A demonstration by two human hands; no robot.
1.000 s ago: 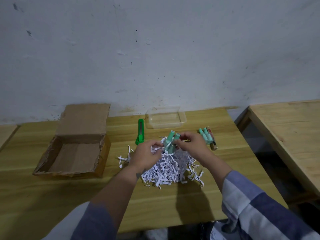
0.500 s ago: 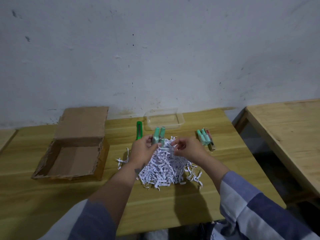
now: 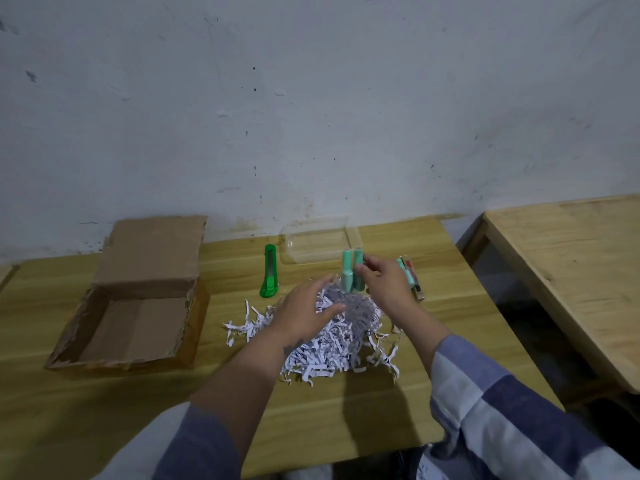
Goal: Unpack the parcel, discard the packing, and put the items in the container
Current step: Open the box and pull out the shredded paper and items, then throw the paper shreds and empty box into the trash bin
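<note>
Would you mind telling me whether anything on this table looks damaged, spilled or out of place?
The shredded paper lies loose on the table, strands straying left of the left hand. The cardboard box has ragged, torn edges. A few items lie beside the clear container, not in it.

cutter green | tubes mint | shreds white | box brown | sleeve blue-striped

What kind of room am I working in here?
Probably a plain workroom or storeroom, not a furnished home: a bare, scuffed white wall, two unfinished wooden tables pushed against it, and an opened cardboard box being unpacked.
</note>
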